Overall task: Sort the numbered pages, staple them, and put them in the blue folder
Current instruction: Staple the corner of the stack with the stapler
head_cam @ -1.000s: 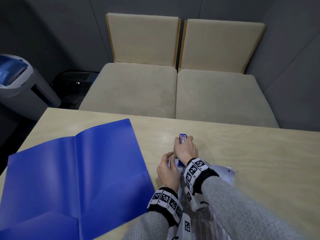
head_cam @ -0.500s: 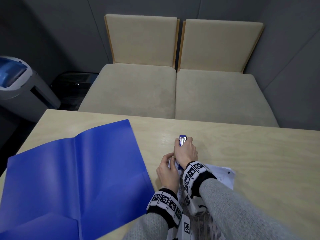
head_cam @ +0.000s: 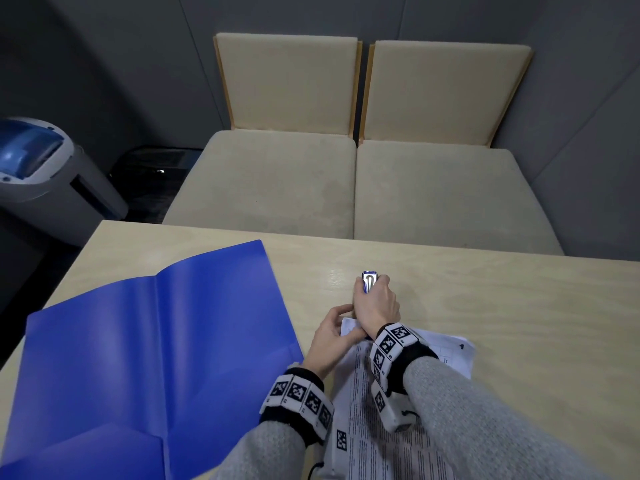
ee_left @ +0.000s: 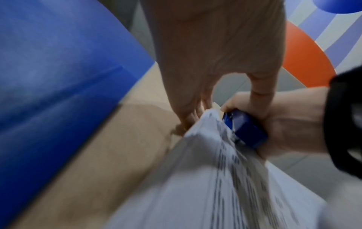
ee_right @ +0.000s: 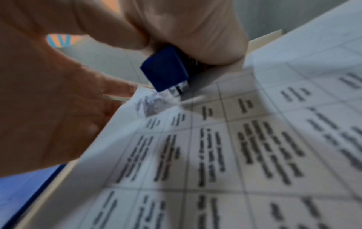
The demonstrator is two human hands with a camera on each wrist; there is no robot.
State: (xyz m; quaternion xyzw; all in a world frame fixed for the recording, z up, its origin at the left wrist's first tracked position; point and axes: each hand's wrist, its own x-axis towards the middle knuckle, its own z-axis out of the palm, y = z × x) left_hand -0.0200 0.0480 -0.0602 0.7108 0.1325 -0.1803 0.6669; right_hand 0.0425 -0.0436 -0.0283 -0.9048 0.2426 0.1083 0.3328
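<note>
My right hand (head_cam: 375, 299) grips a small blue stapler (head_cam: 368, 281) from above, its mouth set over the top left corner of the stack of printed pages (head_cam: 363, 403). The stapler's blue body (ee_right: 166, 71) sits on that corner in the right wrist view. My left hand (head_cam: 332, 336) pinches the same corner of the pages (ee_left: 205, 139) just left of the stapler (ee_left: 245, 130). The blue folder (head_cam: 145, 344) lies open and flat on the table at the left. My forearms hide most of the pages.
The light wooden table (head_cam: 519, 323) runs to the right of my arms. Two beige padded seats (head_cam: 346, 181) stand past its far edge. A grey and blue bin (head_cam: 41, 174) stands on the floor at the far left.
Both hands stay on the stapler and the corner of the pages. The left hand has shifted slightly left, so more of the pages' corner shows.
</note>
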